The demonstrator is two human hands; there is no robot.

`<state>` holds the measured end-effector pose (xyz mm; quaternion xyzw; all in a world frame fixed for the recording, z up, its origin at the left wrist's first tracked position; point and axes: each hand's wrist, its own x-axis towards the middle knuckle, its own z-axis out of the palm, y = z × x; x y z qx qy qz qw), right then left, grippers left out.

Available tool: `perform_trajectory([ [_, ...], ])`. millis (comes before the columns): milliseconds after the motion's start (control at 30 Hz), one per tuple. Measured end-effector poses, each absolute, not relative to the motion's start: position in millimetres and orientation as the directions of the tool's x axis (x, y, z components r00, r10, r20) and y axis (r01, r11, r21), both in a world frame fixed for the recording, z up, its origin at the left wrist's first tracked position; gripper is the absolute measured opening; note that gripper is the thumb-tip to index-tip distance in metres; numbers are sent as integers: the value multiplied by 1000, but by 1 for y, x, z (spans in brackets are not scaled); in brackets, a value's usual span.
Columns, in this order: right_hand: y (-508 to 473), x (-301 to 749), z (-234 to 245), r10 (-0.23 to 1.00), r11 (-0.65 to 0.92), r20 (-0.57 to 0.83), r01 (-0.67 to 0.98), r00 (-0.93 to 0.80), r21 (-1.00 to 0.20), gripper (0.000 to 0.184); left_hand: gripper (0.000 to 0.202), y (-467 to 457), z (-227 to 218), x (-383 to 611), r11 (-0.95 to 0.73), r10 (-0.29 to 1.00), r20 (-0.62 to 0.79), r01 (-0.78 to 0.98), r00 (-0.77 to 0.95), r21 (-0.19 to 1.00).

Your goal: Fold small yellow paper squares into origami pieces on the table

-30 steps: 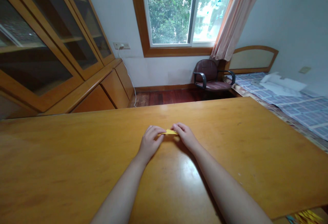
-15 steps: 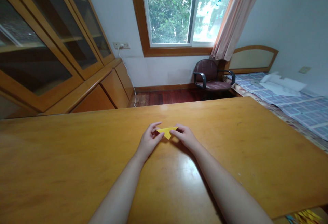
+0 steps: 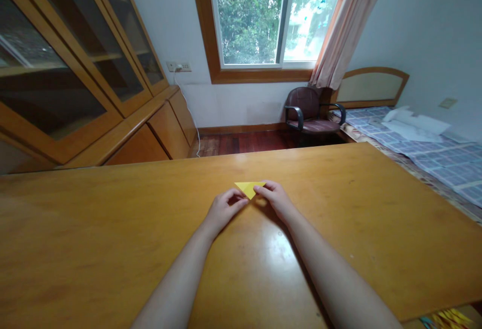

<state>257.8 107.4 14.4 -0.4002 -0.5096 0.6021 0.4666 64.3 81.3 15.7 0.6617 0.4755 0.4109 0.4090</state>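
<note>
A small piece of yellow paper (image 3: 246,188), folded into a triangle, is held just above the wooden table with its long edge away from me and its point toward me. My right hand (image 3: 276,197) pinches its right corner, thumb on top and fingers behind. At the lower left edge, close to the point, the thumb and fingertips of my left hand (image 3: 226,209) come together on the paper. The left corner sticks out free. Fingers behind the paper are partly hidden.
The wooden table (image 3: 113,228) spreads widely around my hands. Yellow and blue-green pieces (image 3: 448,318) lie below its right front corner. Beyond are a glass-door cabinet (image 3: 113,113), a brown armchair (image 3: 309,110) and a bed (image 3: 444,158) with white sheets on it.
My left hand has slid from the paper's left corner down toward its lower point. The paper has shifted slightly right and away, and now shows as a fuller triangle.
</note>
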Motion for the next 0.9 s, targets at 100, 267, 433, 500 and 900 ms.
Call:
perform_trajectory([
  [100,107,258,15,967,-36,4,-152,-256,-988,30,17,80,21,64,-300,940,200,390,277,871],
  [267,106,258,16,956,-27,21,-159,-294,-987,27,18,80,23,64,-320,935,210,427,285,846],
  [433,105,258,19,954,-24,18,-137,-301,-990,30,19,81,22,63,-301,940,187,433,285,850],
  [500,105,258,19,953,-16,25,-133,-302,-991,29,18,81,20,62,-279,947,178,411,268,868],
  [900,107,257,11,942,77,74,-3,-327,-997,25,19,80,11,59,-208,976,188,207,113,956],
])
